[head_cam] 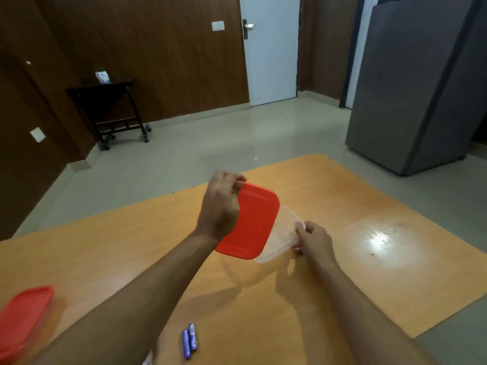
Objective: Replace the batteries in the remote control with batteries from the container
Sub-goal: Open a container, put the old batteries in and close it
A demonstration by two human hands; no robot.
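No label is reading clearly. Left hand (220,204) is pinching the red lid (251,222), tilted up off the clear container (283,237); right hand (313,242) is gripping its 3 o'clock rim. Two blue batteries (189,341) are lying at 6 o'clock on the table (369,285).

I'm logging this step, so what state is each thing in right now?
Red plastic lid: lifted, tilted, gripped by left hand.
Clear plastic container: uncovered, held by right hand.
Two blue batteries: lying side by side on the table.
Second red-lidded container: closed.
White door: shut.
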